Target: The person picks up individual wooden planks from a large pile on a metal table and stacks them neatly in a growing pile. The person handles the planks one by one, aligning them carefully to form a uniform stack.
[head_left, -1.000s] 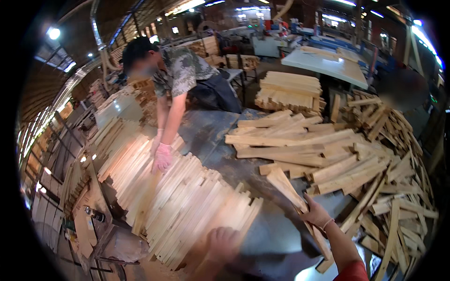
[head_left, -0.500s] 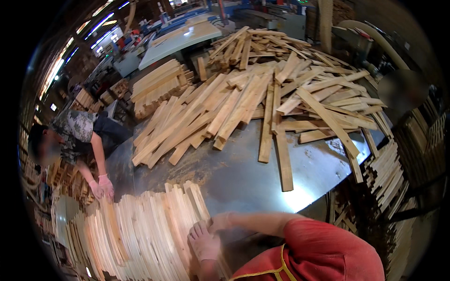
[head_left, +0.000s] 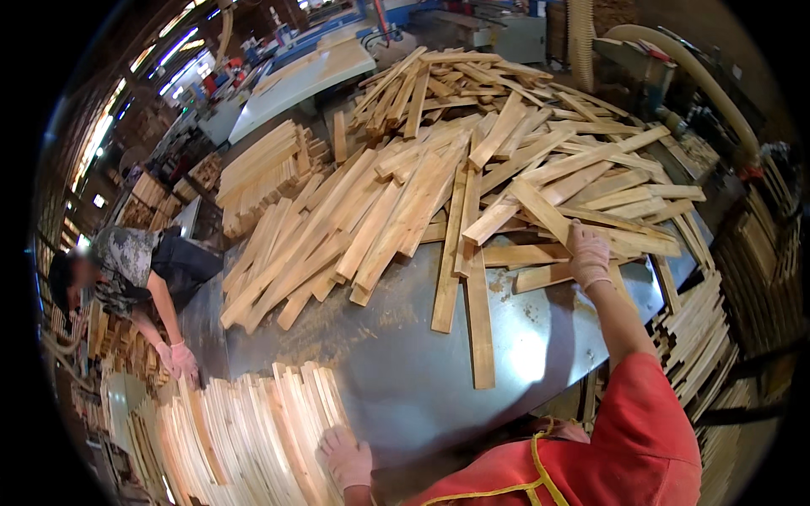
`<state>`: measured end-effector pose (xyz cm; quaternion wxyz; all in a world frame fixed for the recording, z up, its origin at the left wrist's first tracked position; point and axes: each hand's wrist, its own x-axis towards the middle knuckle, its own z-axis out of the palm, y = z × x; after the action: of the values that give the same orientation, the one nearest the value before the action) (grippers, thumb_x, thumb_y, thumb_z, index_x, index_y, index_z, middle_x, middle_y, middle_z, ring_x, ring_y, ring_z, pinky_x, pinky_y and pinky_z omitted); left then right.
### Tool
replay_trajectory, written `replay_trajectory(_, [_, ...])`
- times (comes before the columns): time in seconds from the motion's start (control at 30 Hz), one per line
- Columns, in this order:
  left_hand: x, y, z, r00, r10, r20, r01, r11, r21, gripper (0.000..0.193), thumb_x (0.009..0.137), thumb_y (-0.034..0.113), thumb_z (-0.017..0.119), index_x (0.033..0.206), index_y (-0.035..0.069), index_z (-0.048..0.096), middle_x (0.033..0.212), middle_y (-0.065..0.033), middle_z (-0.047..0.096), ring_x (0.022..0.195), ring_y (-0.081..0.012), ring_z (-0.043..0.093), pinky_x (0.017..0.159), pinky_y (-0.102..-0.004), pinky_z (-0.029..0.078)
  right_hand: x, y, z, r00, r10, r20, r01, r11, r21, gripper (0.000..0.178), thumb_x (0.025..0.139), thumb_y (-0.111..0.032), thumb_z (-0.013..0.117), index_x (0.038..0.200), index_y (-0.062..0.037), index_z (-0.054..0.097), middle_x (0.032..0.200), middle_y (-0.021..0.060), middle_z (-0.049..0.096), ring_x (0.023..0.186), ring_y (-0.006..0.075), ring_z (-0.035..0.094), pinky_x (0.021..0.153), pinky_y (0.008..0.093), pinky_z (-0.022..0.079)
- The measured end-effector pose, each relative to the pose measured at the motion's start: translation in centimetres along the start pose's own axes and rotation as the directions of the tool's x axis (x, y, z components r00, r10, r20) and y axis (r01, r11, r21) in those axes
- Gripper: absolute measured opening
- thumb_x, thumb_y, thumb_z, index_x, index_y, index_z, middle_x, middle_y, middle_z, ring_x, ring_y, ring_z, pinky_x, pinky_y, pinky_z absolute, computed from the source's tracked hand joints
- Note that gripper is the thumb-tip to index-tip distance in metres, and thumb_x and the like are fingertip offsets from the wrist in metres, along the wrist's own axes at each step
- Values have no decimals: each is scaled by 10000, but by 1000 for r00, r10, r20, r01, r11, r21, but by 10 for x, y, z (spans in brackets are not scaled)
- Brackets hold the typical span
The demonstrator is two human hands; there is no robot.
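Observation:
My right hand (head_left: 589, 255), in a pale pink glove, is closed on a wooden board (head_left: 540, 209) at the right side of a loose pile of boards (head_left: 405, 211). That board slants across others, its lower part partly hidden by my hand and forearm. Lower down, my left hand (head_left: 346, 455), gloved the same way, lies against the right end of a tight row of pale wooden strips (head_left: 253, 430) standing on edge. Its fingers are stretched out over the strips and hold nothing.
A co-worker in a camouflage shirt (head_left: 126, 257) leans in at left, gloved hands (head_left: 179, 361) at the row's far end. The boards lie on a metal table (head_left: 405, 354). Neat wood stacks (head_left: 266, 173) stand behind; more strips (head_left: 700, 329) and a hose (head_left: 717, 84) are at right.
My right hand has moved from beside my left hand, up and right, onto a board in the pile. My left hand stays at the row's end. The whole view has shifted slightly.

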<state>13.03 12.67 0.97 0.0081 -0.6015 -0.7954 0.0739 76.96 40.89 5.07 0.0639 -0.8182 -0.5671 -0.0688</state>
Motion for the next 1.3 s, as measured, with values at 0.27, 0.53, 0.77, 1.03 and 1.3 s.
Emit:
replay_trajectory(0.27, [19, 228, -58, 874, 438, 212, 64, 328, -943, 795, 931, 335, 789, 1570, 12, 446, 1549, -227, 519, 1457, -317, 494, 1204, -417, 400, -78, -106, -33, 889, -424, 172, 83, 518, 851, 1000, 779, -186, 825, 1642, -13, 350, 1386, 288, 647, 1220, 394, 666, 1047, 432, 535])
replay_trajectory(0.53, [38, 245, -30, 946, 100, 307, 308, 13, -951, 537, 914, 273, 734, 1364, 5, 615, 1145, -117, 724, 1075, -213, 672, 968, -392, 539, -36, -141, 77, 932, -338, -130, 302, 525, 796, 705, 876, -200, 778, 1488, 58, 538, 1485, 277, 590, 1369, 448, 563, 1174, 477, 439])
replay_trajectory(0.77, [-36, 101, -22, 960, -247, -128, 201, 934, -295, 548, 925, 294, 645, 1416, 52, 620, 1451, -160, 581, 1382, -370, 522, 1129, -537, 432, 49, -239, 74, 934, -74, 348, -68, 923, 378, 1142, 795, -617, 824, 1648, -44, 327, 1453, 253, 633, 1312, 396, 628, 1071, 495, 521])
replay_trajectory(1.03, [-110, 2, 17, 921, -249, -299, 243, 968, -58, 530, 903, 238, 609, 1416, 108, 572, 1430, -109, 547, 1323, -326, 517, 1118, -512, 420, 30, -271, 74, 725, -152, 671, 12, 978, 208, 956, 927, -320, 716, 1717, -141, 210, 1734, 234, 282, 1497, 409, 455, 1186, 475, 450])
replay_trajectory(1.3, [-108, -28, -8, 987, -130, -90, 104, 964, -244, 749, 906, 440, 711, 1526, 72, 508, 1517, -127, 507, 1435, -326, 438, 1213, -517, 320, -103, -233, 35, 914, -236, 330, -317, 91, 944, 724, 943, -111, 646, 1627, -80, 409, 1383, 279, 617, 1130, 371, 693, 978, 459, 591])
